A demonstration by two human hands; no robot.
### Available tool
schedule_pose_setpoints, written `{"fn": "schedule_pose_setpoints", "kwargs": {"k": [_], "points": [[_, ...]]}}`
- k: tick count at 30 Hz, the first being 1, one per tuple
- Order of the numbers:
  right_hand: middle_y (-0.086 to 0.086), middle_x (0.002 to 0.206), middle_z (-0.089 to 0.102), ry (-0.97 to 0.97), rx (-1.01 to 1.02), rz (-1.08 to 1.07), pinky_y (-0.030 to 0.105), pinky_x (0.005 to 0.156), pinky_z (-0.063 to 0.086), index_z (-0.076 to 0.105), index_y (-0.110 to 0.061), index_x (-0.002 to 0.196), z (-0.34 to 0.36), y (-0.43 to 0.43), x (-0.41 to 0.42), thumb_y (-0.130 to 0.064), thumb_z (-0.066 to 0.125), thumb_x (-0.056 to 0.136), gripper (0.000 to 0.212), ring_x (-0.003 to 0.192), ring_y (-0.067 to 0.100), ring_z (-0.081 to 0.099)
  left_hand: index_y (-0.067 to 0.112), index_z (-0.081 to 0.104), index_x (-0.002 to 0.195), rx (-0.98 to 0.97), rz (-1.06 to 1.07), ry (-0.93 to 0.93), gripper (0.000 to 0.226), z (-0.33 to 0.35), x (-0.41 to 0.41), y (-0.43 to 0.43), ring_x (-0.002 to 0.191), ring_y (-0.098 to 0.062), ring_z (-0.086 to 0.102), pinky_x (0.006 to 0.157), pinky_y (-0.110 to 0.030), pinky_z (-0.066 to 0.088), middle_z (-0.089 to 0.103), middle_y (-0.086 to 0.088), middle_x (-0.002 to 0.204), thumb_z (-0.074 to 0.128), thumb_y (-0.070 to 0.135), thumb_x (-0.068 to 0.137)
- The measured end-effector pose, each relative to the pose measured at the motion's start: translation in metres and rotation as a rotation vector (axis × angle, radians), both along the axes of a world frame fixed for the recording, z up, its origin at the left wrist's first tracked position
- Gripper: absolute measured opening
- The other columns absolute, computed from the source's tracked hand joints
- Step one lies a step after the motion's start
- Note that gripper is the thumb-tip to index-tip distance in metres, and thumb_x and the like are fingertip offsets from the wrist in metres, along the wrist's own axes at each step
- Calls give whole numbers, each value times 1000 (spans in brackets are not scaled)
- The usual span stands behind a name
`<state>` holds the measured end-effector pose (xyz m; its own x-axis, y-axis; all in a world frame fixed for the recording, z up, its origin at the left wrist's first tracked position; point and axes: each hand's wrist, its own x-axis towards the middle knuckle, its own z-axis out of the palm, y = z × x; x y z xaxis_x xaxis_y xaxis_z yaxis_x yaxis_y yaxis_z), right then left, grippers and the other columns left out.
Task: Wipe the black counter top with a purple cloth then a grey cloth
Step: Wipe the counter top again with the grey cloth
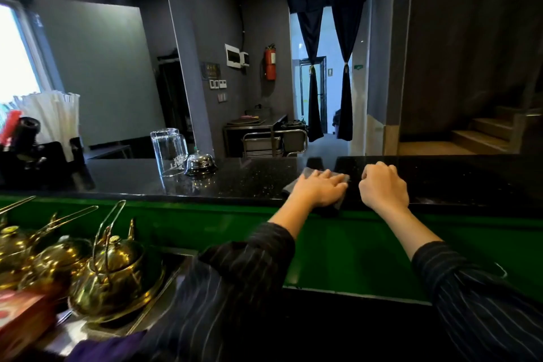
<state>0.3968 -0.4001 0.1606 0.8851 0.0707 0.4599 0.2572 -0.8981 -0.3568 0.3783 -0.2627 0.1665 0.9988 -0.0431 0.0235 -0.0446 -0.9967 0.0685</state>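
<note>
- Grey cloth (311,178) is pressed flat on the black counter (235,182) under the left hand (318,189), fingers spread, palm down; nothing is gripped.
- Cloth edges are seen past the fingertips at 12 o'clock and under the wrist at 6 o'clock, at the counter's near edge.
- Right hand (383,186) is curled into a loose fist just at 3 o'clock of the left, knuckles resting on the counter, apart from the cloth; nothing is seen held in it.
- Purple cloth (108,348), blurred, seems to lie at the lower frame edge, at 7 o'clock of the hands.
- Glass jug (169,151) and bell (200,164) are set on the counter at 9 o'clock of the left hand, side by side.
- Brass kettles (111,270) are grouped below the counter at 8 o'clock.
- Striped sleeves (476,297) cover both forearms.
</note>
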Motion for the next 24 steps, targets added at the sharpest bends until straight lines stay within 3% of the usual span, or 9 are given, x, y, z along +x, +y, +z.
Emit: {"fn": "schedule_pose_setpoints", "kwargs": {"k": [4, 8, 11, 13, 17, 22, 24], "points": [[11, 118, 58, 18, 28, 23, 43, 85, 46, 67, -9, 108, 3, -5, -1, -10, 46, 93, 26, 114, 32, 48, 37, 25, 148, -15, -39, -103, 50, -5, -28, 13, 147, -23, 18, 120, -50, 12, 22, 0, 160, 17, 47, 99], [9, 116, 57, 37, 33, 29, 43, 84, 48, 68, -9, 105, 2, -7, -1, -9, 46, 94, 25, 114, 32, 47, 41, 28, 146, 23, 81, -188, 60, -11, -56, 96, 141, -22, 31, 116, -47, 24, 34, 5, 154, 8, 55, 91], [9, 117, 56, 24, 32, 14, 43, 84, 48, 66, -9, 107, 0, -4, 0, -9, 47, 93, 24, 113, 32, 48, 46, 20, 146, 50, 214, -164, 80, -14, -74, 171, 142, -22, 30, 116, -49, 21, 29, 8, 156, -9, 63, 74], [10, 119, 55, 1, -25, 7, 42, 81, 46, 64, -8, 109, -1, 1, 0, -11, 48, 94, 22, 114, 32, 47, 46, 19, 146, 35, 294, -146, 77, -14, -73, 190, 144, -22, 27, 118, -50, 17, 28, 8, 157, -8, 63, 76], [12, 120, 56, -13, -111, -29, 39, 77, 43, 64, -6, 107, -1, 7, 3, -14, 50, 96, 20, 115, 33, 46, 42, 26, 146, 30, 310, -153, 53, -11, -49, 140, 144, -25, 26, 117, -51, 18, 27, 2, 158, 10, 47, 95], [13, 117, 59, -21, -81, -57, 40, 78, 45, 65, -6, 104, -4, 8, 5, -13, 47, 96, 21, 113, 33, 49, 39, 30, 145, 15, 72, -149, 50, -8, -14, 5, 144, -30, 26, 117, -56, 15, 29, -4, 157, 15, 41, 97], [14, 119, 60, 0, 44, -87, 39, 79, 46, 65, -8, 110, -6, 5, 11, -15, 44, 97, 25, 112, 33, 53, 33, 27, 147, 3, 29, -126, 51, -8, -6, -38, 146, -33, 20, 117, -58, 11, 25, -7, 158, 17, 41, 98]]}}
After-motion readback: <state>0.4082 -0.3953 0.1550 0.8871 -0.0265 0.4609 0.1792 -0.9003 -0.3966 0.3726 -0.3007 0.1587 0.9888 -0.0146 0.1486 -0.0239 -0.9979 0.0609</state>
